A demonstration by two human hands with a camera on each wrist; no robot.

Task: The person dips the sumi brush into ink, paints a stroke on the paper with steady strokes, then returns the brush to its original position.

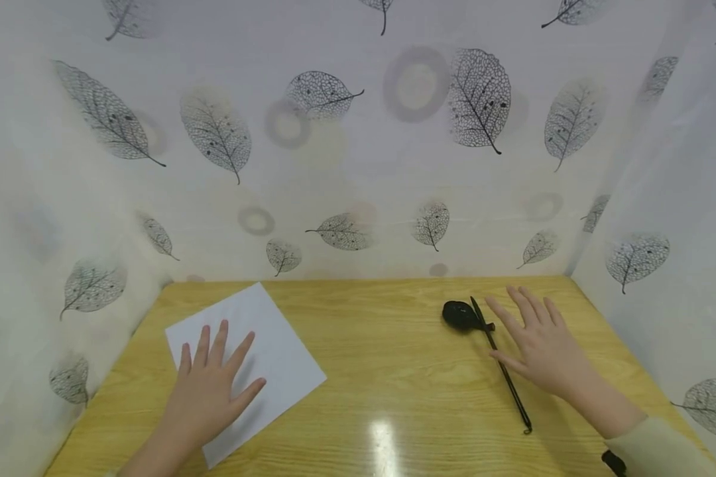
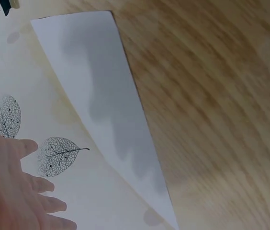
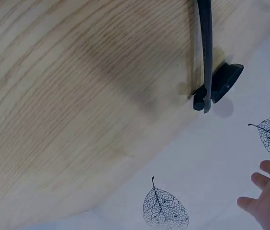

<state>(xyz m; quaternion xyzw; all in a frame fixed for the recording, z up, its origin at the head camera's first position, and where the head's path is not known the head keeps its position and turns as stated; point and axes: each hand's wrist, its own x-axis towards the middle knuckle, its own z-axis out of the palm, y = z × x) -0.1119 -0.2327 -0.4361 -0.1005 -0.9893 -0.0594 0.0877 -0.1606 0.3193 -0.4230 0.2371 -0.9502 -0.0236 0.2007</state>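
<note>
A white sheet of paper [image 1: 280, 371] lies turned at an angle on the left of the table. Above it my left hand [image 1: 209, 391] is held with spread, straight fingers, its shadow falling on the sheet [image 2: 111, 86]. On the right, a slim black brush [image 1: 507, 374] with a small loop at its near end leans its pointed end across a small black round dish [image 1: 456, 315]. My right hand [image 1: 545, 351] hovers just right of the brush, fingers extended and holding nothing. The right wrist view shows the brush [image 3: 205, 43] resting against the dish [image 3: 227, 82].
The wood-grain table [image 1: 364, 351] is bordered behind and at both sides by pale walls [image 1: 358, 165] with a leaf pattern. A small dark object [image 1: 613, 462] shows beside the right sleeve [image 1: 662, 447] at the bottom edge. Light glares off the table's near middle.
</note>
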